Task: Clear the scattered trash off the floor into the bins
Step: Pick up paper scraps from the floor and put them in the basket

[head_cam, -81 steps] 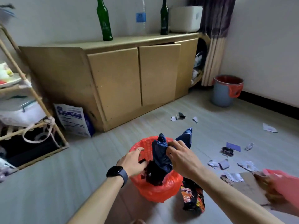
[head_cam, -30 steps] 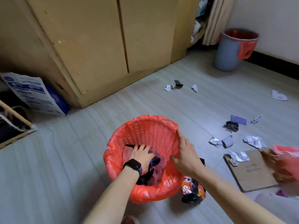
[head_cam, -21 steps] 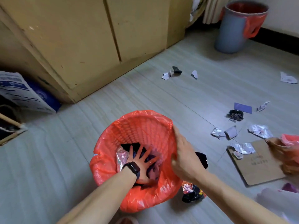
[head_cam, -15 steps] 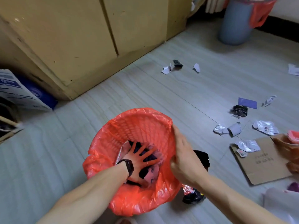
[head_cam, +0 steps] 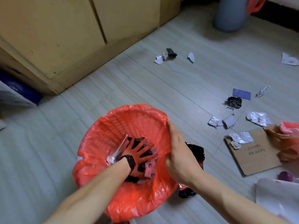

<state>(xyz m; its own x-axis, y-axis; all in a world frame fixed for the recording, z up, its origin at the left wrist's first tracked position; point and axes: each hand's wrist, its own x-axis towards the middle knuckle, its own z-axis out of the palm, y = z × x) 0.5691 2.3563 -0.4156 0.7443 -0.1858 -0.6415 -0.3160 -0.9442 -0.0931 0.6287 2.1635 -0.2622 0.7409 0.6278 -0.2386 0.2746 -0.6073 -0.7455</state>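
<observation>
Inside the red-lined bin, the left hand presses the wrappers down, fingers spread wide — the right hand grips the bin's right rim. Further right of the bin, paper scraps lie scattered.

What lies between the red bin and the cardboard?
Head view: a dark wrapper beside the red bin, behind the right hand, then bare floor up to the cardboard.

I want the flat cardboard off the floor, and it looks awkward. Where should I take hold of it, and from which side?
Probably the near corner of the cardboard: it lies flat, so lift and pinch that bare edge from the near side. Its far corner carries paper scraps, and a crumpled bag overlaps its right edge.
</observation>
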